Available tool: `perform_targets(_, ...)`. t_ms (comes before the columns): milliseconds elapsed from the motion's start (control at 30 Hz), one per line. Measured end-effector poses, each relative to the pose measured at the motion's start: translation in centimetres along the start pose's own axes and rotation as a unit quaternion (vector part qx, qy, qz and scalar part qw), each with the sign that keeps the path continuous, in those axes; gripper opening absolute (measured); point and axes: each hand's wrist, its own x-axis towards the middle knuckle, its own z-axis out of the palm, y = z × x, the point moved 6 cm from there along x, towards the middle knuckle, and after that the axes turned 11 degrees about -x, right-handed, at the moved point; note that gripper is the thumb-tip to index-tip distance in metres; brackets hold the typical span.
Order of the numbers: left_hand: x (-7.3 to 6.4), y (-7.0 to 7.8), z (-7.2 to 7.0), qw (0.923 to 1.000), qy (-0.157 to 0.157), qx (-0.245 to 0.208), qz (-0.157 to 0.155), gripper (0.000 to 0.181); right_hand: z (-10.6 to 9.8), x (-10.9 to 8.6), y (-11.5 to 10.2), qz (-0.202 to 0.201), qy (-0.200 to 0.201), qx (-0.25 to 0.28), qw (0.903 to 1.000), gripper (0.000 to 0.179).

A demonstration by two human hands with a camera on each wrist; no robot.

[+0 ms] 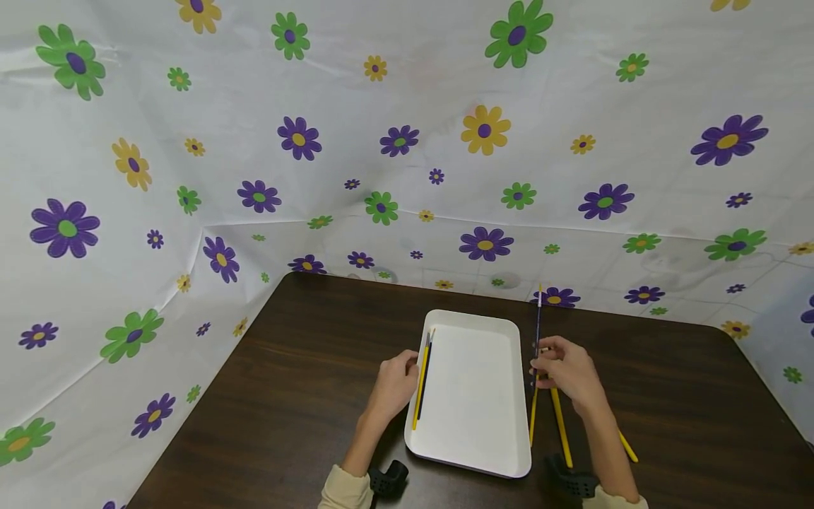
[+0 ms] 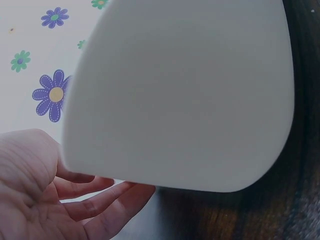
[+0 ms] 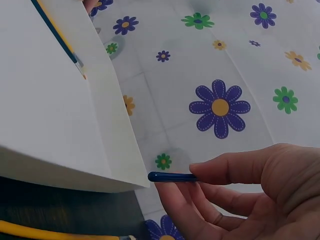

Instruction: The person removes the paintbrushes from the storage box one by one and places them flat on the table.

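Flowered white cloth (image 1: 432,92) rises behind my hands, and dark wood counter (image 1: 286,396) spreads beneath them. My left hand (image 1: 396,382) has its fingers bent around the near rim of the white tray (image 1: 473,396), which fills the gap between my 2 hands. Just right of those fingers, inside the tray, lie 2 brushes side by side: a yellow brush (image 1: 420,389) and a dark brush (image 1: 425,378). My right hand (image 1: 569,367) pinches a dark blue brush (image 1: 538,325) between thumb and fingertips, just beside the tray's right rim. Nearer to me than that hand, 3 yellow handles (image 1: 561,428) rest, 1 of them right of my forearm.
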Motion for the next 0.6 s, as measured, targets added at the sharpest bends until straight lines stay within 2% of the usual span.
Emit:
perform_targets(267, 0.0, 0.0, 0.1, 1.0, 0.0, -0.005, -0.003, 0.027, -1.4, 0.0, 0.9, 0.003, 0.002, -0.052, 0.9986, 0.04)
perform_targets(600, -0.1, 0.2, 0.2, 0.9999, -0.002, -0.009, 0.006, 0.026, -2.4, 0.3, 2.4, 0.023, -0.042, -0.14, 0.989, 0.03)
